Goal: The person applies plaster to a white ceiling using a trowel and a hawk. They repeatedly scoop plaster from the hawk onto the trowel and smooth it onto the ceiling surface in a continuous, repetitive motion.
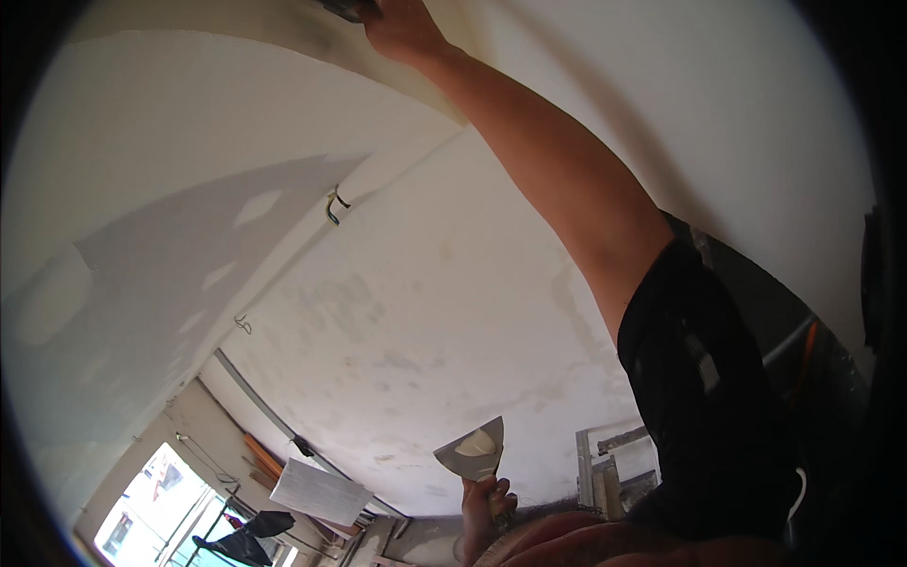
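Note:
My right arm, in a black sleeve, stretches up to the top of the view. There my right hand (402,30) is closed around a dark tool (348,8), cut off by the picture's edge, so its kind does not show. It is up by the tan band (283,21) next to the white plastered surface. Low in the middle, my left hand (485,510) grips a putty knife (461,457) with its wide metal blade pointing up. A pale lump of putty (480,442) sits on the blade.
Loose wires (335,205) poke out of the ceiling edge. A patchy white wall (397,312) spans the middle. At lower left are a bright window (142,515), a hanging dark cloth (248,541) and a white board (321,491). A frame (588,468) stands at lower right.

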Available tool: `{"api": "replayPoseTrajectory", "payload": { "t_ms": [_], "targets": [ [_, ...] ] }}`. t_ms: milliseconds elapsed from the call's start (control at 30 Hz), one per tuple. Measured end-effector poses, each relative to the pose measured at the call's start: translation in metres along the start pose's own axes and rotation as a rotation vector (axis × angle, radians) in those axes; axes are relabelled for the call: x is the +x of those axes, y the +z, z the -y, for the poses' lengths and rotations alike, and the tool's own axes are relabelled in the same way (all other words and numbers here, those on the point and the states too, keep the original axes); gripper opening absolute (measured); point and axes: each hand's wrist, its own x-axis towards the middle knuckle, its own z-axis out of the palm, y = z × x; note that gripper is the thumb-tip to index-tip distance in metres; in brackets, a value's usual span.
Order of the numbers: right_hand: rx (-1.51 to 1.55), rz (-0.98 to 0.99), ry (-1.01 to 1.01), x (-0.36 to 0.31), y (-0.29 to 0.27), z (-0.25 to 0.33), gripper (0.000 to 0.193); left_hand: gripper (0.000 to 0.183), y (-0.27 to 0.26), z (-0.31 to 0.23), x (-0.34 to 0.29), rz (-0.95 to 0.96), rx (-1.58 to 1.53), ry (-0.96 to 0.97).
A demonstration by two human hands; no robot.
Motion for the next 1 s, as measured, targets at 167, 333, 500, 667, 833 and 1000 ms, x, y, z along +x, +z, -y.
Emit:
{"api": "replayPoseTrajectory", "payload": {
  "t_ms": [167, 333, 500, 667, 833, 1000],
  "targets": [
    [0.040, 0.039, 0.060, 0.003, 0.003, -0.009, 0.030, 0.069, -0.003, 0.003, 0.002, 0.041, -0.031, 0.004],
    [0.016, 0.024, 0.041, 0.008, 0.011, -0.024, 0.032, 0.063, 0.000, 0.000, -0.001, 0.018, 0.017, 0.014],
    [0.047, 0.037, 0.096, 0.005, 0.012, -0.028, 0.032, 0.058, 0.008, -0.002, 0.000, -0.154, 0.123, 0.007],
    [0.049, 0.026, 0.040, 0.007, 0.016, -0.036, 0.033, 0.072, -0.004, -0.001, 0.004, -0.041, 0.011, 0.000],
    [0.018, 0.031, 0.030, 0.005, 0.021, -0.043, 0.033, 0.072, -0.031, 0.004, 0.015, 0.025, -0.026, -0.010],
    [0.011, 0.038, 0.025, 0.002, 0.027, -0.051, 0.034, 0.071, -0.037, 0.004, 0.023, 0.085, -0.036, -0.028]
  ]
}}
